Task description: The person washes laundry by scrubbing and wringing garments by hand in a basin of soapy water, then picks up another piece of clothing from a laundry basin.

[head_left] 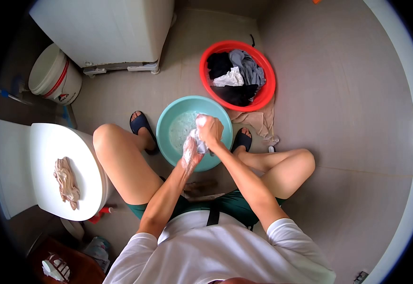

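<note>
A person's left hand [193, 153] and right hand [210, 129] clench a pale cloth [201, 145] above a teal basin [165, 135], apparently to catch drips.

A whitish cloth [200, 143] is held bunched and crumpled, a little right of and nearer than the middle of the basin [164, 124] (much of its surface is hidden by the grip). The basin, round and light blue, is set upright; cloudy, sudsy water [181, 127] is held in it, seen best toward the left.
</note>
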A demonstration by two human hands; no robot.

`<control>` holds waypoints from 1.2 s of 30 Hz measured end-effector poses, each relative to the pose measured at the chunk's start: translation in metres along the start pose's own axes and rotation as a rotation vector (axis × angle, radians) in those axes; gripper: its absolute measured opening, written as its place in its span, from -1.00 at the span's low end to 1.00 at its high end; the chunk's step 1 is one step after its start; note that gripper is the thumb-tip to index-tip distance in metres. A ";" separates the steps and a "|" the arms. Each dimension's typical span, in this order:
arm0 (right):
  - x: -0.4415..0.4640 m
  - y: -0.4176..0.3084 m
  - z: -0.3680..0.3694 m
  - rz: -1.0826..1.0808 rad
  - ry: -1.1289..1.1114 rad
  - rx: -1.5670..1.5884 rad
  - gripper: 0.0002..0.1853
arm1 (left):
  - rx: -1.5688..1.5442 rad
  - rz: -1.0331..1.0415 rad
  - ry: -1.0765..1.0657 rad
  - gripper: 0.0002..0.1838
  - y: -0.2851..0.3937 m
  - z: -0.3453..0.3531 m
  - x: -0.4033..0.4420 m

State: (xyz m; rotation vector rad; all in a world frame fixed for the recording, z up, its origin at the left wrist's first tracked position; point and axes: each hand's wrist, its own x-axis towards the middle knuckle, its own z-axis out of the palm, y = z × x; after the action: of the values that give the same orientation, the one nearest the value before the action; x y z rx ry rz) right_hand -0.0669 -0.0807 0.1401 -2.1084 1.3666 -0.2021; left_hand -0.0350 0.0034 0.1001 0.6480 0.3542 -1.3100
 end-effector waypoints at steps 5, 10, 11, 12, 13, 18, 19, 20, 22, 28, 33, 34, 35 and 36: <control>-0.076 -0.015 0.025 -0.429 0.160 0.059 -0.79 | -0.037 -0.155 -0.184 -0.51 0.004 -0.066 0.046; -0.003 0.020 0.002 0.068 0.143 -0.007 -0.84 | -0.058 0.043 -0.050 -0.66 -0.011 -0.034 0.017; 0.005 0.026 -0.001 0.037 0.252 -0.003 -0.71 | -0.076 0.031 -0.073 -0.64 -0.002 -0.025 0.019; 0.008 0.031 -0.003 0.075 0.201 0.099 -0.71 | -0.097 0.016 -0.098 -0.62 0.008 -0.015 0.022; 0.011 0.036 -0.007 0.106 0.149 0.195 -0.70 | -0.125 0.003 -0.124 -0.59 0.018 0.000 0.020; 0.004 0.052 -0.019 0.120 -0.073 1.368 -0.74 | 0.242 -0.088 -0.074 -0.36 0.022 -0.006 0.008; 0.001 0.051 -0.022 0.033 -0.123 1.359 -0.70 | 0.211 -0.047 -0.250 -0.36 0.016 0.000 0.001; -0.003 0.046 -0.028 0.053 -0.178 1.286 -0.68 | 0.265 -0.006 -0.284 -0.40 0.017 0.006 -0.007; -0.011 0.040 -0.040 0.090 -0.279 1.134 -0.63 | 0.342 0.054 -0.284 -0.48 0.017 0.007 -0.010; -0.009 0.060 -0.047 0.161 -0.252 1.078 -0.73 | 0.530 0.211 -0.206 -0.63 0.031 0.010 -0.002; 0.000 0.075 -0.043 -0.070 0.012 0.676 -0.65 | 0.814 0.140 -0.302 -0.73 0.037 0.005 0.002; -0.007 0.057 -0.056 -0.012 -0.141 0.867 -0.51 | 0.832 0.114 -0.331 -0.74 0.037 0.006 0.001; -0.006 0.057 -0.054 0.116 -0.250 0.906 -0.48 | 0.737 0.058 -0.380 -0.75 0.038 0.008 -0.001; -0.003 0.057 -0.051 0.242 -0.360 0.943 -0.45 | 0.641 0.006 -0.427 -0.76 0.040 0.010 -0.004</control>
State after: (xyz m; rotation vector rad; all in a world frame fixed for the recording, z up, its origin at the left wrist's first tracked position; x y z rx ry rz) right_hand -0.1346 -0.1151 0.1494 -1.1206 1.0019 -0.2792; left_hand 0.0019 0.0045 0.1199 0.8684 -0.4371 -1.5201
